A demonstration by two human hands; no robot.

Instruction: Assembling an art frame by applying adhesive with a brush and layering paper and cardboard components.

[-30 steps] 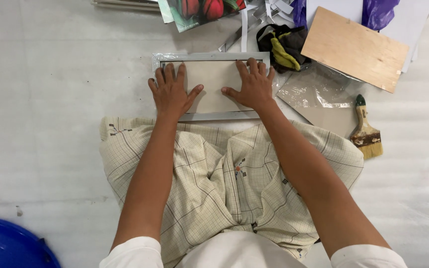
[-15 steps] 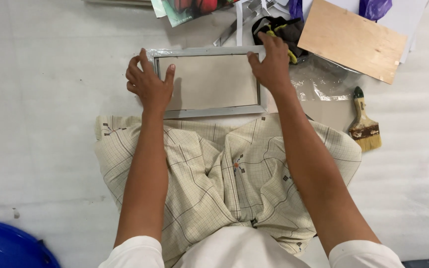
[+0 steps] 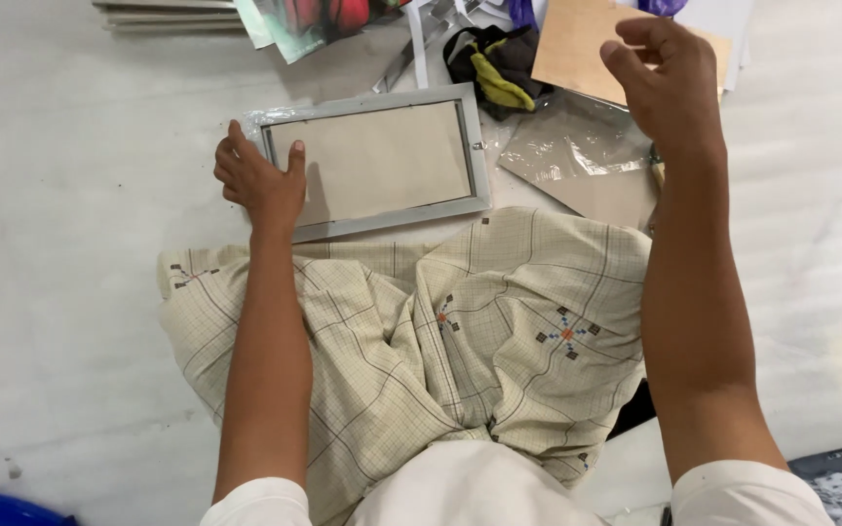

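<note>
While the grey picture frame lies flat on the white floor just past the person's knees, the left hand rests on its left end. The grip of this hand is spread, with the thumb lying on the brown backing board and the fingers curled around the frame's outer edge. The frame sits back side up and a little tilted, its right end higher in the view. The right hand is up in the air, well apart from the frame, over to the right. Its fingers are bent loosely and it holds nothing. This hand covers part of a thin wooden board, and the arm hides what lies beside a crinkly clear plastic sheet. A black and yellow cloth lies just past the frame's top right corner. A colourful printed picture at the top is cut off by the edge, so it is hard to make out. A blue round thing peeks in at the bottom left corner. The checked cloth covers the person's legs.
</note>
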